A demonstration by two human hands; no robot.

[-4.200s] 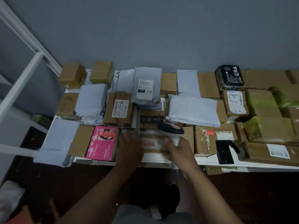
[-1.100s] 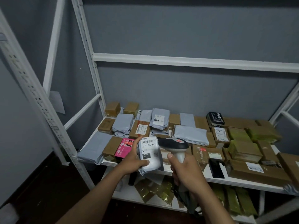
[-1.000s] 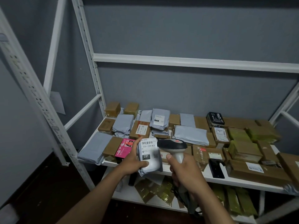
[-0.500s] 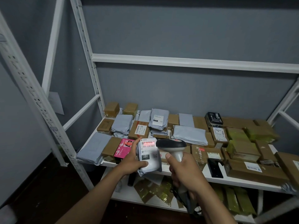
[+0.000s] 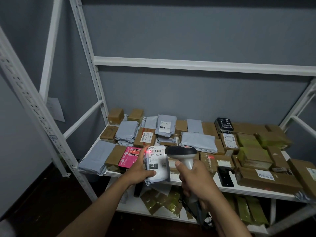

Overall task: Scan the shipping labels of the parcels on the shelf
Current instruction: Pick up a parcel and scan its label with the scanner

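Observation:
My left hand [image 5: 139,170] grips a small grey mailer parcel [image 5: 158,165] upright in front of the shelf, its white shipping label reading "231" turned toward me. My right hand [image 5: 193,178] holds the handle of a grey and black barcode scanner [image 5: 182,153], whose head points left at the label. A red scan line glows across the barcode at the top of the label. Behind them the white shelf [image 5: 227,189] carries many brown boxes and grey mailers.
A pink box [image 5: 129,157] lies just left of the held parcel. A black scanner stand [image 5: 224,175] sits on the shelf front to the right. White slotted uprights [image 5: 34,106] rise at the left. Yellow-green bags [image 5: 164,200] lie on the lower shelf.
Earlier both hands were down among the parcels on the shelf. Since then the left hand lifted the grey mailer, the scanner came up beside it, and red scan light now falls on the label.

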